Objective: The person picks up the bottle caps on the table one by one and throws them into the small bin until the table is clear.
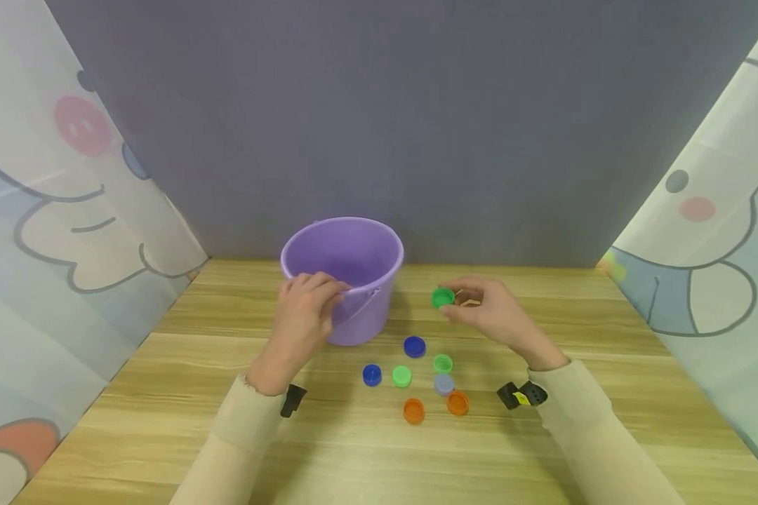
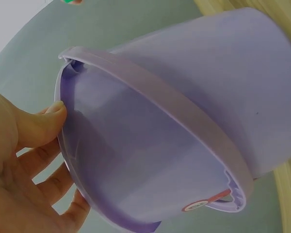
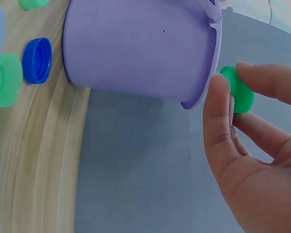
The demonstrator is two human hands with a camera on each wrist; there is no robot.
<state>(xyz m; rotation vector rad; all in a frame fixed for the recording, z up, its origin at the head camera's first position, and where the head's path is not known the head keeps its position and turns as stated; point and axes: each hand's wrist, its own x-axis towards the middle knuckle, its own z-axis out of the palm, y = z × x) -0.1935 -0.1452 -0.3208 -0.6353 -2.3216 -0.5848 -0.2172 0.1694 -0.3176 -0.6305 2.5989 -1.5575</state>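
Note:
A purple bucket (image 1: pixel 360 315) stands upright on the wooden table, its handle folded down along the rim. My left hand (image 1: pixel 306 308) grips the near left part of that rim; in the left wrist view the thumb (image 2: pixel 51 119) lies on one side and the fingers on the other. To the right of the bucket, my right hand (image 1: pixel 489 308) pinches a green bottle cap (image 1: pixel 443 297) between thumb and fingers, held above the table. The right wrist view shows this cap (image 3: pixel 240 90) apart from the bucket wall. The bucket's bottom is hidden in the head view.
Several caps lie in front of the bucket: dark blue caps (image 1: pixel 415 346), light green caps (image 1: pixel 401 376), a pale blue cap (image 1: pixel 444 384) and orange caps (image 1: pixel 413 411). A grey panel (image 1: pixel 417 126) rises behind the table (image 1: pixel 183 393). Cartoon-printed curtains (image 1: pixel 701 210) flank both sides.

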